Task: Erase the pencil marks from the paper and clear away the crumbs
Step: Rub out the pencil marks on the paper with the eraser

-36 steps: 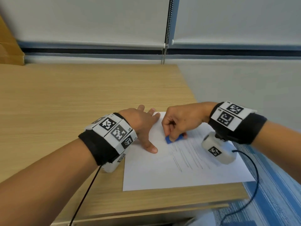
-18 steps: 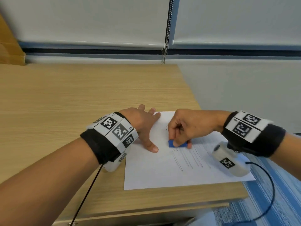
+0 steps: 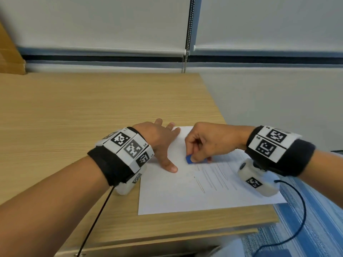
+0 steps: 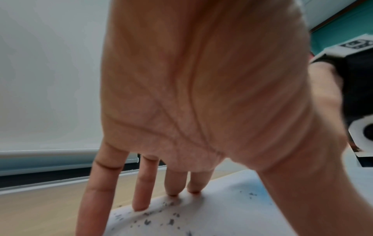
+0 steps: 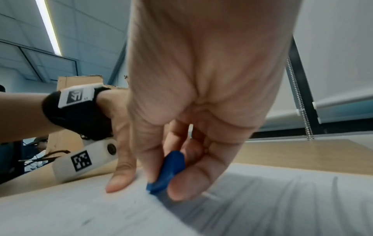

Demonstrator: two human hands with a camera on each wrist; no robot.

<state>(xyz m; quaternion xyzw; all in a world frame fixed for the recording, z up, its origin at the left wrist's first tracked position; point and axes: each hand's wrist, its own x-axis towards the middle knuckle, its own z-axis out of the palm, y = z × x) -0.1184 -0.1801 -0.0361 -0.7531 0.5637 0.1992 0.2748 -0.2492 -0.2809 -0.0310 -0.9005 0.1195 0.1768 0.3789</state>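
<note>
A white sheet of paper (image 3: 178, 193) lies at the desk's near right corner, with slanted pencil lines (image 3: 213, 178) across its middle. My right hand (image 3: 206, 143) pinches a blue eraser (image 3: 189, 160) between thumb and fingers and presses it on the paper just above the lines; the right wrist view shows the eraser (image 5: 168, 172) touching the sheet. My left hand (image 3: 161, 143) lies flat with spread fingers on the paper's left edge, its thumb (image 3: 170, 166) close to the eraser. Dark eraser crumbs (image 4: 159, 218) lie on the paper near my left fingertips (image 4: 141, 206).
The wooden desk (image 3: 92, 112) stretches away to the left and back. Its right edge and front edge run close to the paper. A bead chain (image 3: 187, 34) hangs from the window blinds behind. Blue carpet (image 3: 315, 219) is below on the right.
My right hand has drawn the eraser down and back toward the left over the pencil lines, rubbing to and fro. The left hand stays pressed on the paper.
</note>
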